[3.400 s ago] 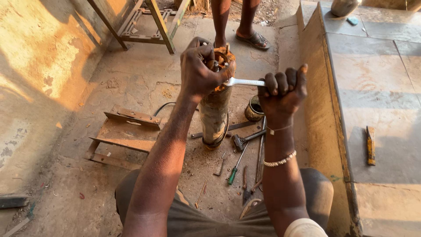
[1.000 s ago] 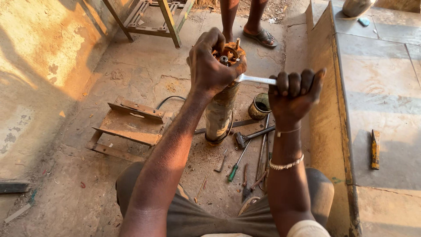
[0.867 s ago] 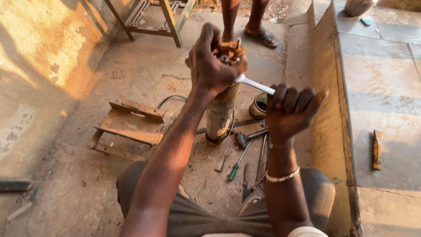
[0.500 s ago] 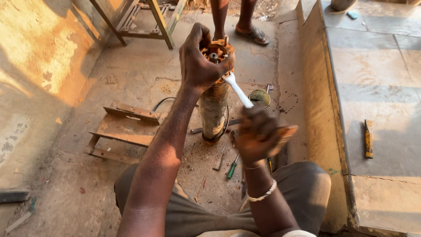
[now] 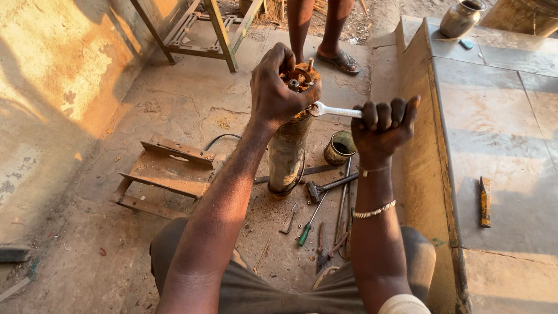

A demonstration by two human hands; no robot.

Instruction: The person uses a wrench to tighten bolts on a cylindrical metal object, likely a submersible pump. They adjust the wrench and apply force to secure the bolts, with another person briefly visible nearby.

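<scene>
Standing: rusty cylindrical pump motor (image 5: pixel 289 154) upright on the concrete floor (image 5: pixel 192 104), between the person's knees.
Left hand (image 5: pixel 278 90): wrapped tight around the motor's top, fingers closed over the rusty end cap.
Right hand (image 5: pixel 382 122): fisted firmly on the handle of a silver wrench (image 5: pixel 332 110), whose head meets the motor's top.
Floor by the base: small tin can (image 5: pixel 340 147), hammer (image 5: pixel 322 187), green-handled screwdriver (image 5: pixel 308 224), pliers (image 5: pixel 321 251).
Left side: metal bracket frame (image 5: pixel 165 174).
Behind: another person's 2 sandalled feet (image 5: pixel 342 60).
Right ledge: 1 metal pot (image 5: pixel 461 17).
</scene>
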